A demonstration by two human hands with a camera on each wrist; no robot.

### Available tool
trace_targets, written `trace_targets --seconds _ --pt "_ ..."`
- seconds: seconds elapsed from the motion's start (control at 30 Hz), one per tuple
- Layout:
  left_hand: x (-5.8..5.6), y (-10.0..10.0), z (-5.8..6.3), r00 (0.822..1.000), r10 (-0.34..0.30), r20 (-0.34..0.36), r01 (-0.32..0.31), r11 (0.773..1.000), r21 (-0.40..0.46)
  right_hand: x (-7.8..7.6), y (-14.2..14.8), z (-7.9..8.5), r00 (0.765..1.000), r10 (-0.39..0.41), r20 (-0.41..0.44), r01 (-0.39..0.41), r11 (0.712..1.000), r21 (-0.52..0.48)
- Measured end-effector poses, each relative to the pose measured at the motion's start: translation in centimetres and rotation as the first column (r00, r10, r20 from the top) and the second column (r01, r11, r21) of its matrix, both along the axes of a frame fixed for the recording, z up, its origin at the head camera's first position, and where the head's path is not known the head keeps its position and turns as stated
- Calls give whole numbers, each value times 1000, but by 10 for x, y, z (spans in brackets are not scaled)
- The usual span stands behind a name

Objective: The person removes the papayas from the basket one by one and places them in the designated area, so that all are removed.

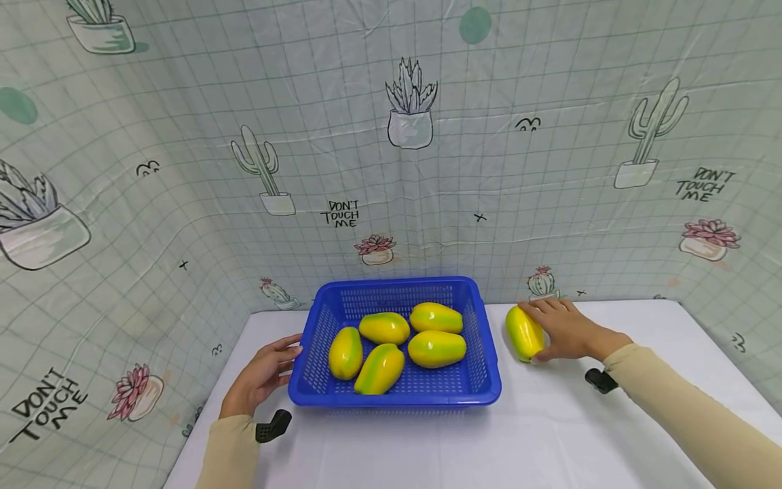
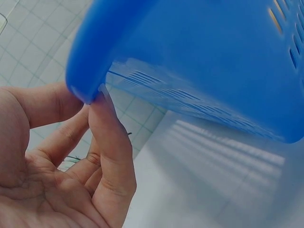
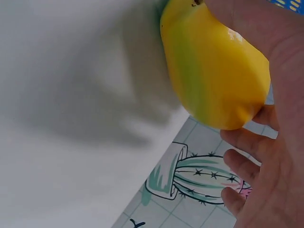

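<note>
A blue plastic basket stands on the white table and holds several yellow-green papayas. At its left side, my left hand pinches the rim between thumb and fingers. The left wrist view shows the thumb on top of the blue rim and a fingertip under it. To the right of the basket lies one more papaya, and my right hand grips it by its two ends. In the right wrist view the thumb is at the papaya's stem end, with fingertips at the rounder end.
The white tabletop runs up to a cloth backdrop printed with cacti and a grid, which rises behind and along both sides. Black wrist cameras hang below both wrists, close above the table.
</note>
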State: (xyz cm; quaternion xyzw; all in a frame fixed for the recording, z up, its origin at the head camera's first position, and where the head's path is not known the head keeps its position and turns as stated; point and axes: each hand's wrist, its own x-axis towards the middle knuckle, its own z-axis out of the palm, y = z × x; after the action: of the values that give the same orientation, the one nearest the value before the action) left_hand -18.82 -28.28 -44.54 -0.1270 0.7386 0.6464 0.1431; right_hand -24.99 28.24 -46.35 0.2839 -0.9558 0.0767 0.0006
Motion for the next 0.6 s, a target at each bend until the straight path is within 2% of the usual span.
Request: trace_targets --seconds 0.6 --pt "1 2 1 1000 12 1 -12 1000 -10 -2 -3 5 1000 18 2 -18 1000 -8"
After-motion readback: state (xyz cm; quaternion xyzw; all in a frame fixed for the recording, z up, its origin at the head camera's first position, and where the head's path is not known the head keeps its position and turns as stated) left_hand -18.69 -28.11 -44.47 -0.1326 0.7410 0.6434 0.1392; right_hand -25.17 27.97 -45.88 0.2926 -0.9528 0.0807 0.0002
